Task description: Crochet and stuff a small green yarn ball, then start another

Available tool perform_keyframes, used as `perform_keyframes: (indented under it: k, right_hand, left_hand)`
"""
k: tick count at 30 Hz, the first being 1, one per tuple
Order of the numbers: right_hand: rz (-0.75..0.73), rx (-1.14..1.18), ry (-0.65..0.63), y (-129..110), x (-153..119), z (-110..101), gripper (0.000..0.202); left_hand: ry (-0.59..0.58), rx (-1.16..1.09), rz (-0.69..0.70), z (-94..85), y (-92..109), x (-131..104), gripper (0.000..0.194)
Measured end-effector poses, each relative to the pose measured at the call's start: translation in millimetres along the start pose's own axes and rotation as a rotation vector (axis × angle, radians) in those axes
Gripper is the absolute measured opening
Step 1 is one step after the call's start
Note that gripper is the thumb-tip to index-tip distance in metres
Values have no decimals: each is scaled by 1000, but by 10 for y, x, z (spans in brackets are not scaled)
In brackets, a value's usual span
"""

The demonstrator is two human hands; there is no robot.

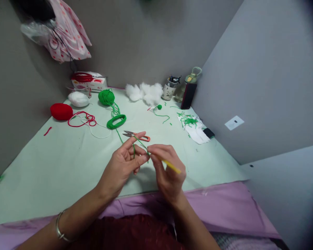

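Green yarn (141, 141) runs over the raised index finger of my left hand (125, 161), whose thumb pinches it near the fingertips. My right hand (169, 172) is closed on a yellow-handled tool (172, 166), its tip meeting the yarn at the left thumb; the tip itself is too small to make out. Just beyond my left hand lie orange-handled snips (145, 138). The strand leads back toward a flattened green yarn loop (116, 121) and a green yarn ball (106, 97).
Red yarn (61, 111) and white yarn (78, 99) sit at the back left. White stuffing (144, 93), a pen cup (169, 89), a bottle (192, 78) and a phone (189, 96) stand at the back. Green scraps (190, 121) lie on white tissue (198, 134) at the right.
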State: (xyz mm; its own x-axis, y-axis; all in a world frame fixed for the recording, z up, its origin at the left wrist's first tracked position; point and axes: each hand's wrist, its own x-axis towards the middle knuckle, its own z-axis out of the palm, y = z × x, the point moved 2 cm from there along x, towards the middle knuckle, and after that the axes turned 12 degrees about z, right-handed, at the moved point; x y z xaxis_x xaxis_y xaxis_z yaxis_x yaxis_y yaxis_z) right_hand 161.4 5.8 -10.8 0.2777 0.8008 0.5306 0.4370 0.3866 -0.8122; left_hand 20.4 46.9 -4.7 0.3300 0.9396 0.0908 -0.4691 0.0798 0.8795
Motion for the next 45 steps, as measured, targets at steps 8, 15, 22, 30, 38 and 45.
perform_keyframes:
  k: [8, 15, 22, 30, 38, 45]
  right_hand:
    - [186, 352, 24, 41, 107, -115, 19]
    - [-110, 2, 9, -64, 57, 4, 29]
    - [329, 507, -161, 114, 142, -41, 13]
    - [200, 375, -152, 21, 121, -160, 21]
    - [-389, -284, -6, -24, -39, -73, 36]
    - [127, 359, -59, -30, 129, -75, 21]
  left_hand:
    - [-18, -174, -124, -8, 54, 43, 46]
    - [-40, 37, 0, -10, -61, -4, 64]
    - [-61, -32, -88, -17, -19, 12, 55]
    - [-85, 35, -30, -73, 65, 47, 41]
    - [-52, -98, -117, -8, 37, 34, 60]
    - [-21, -140, -110, -4, 74, 49, 44]
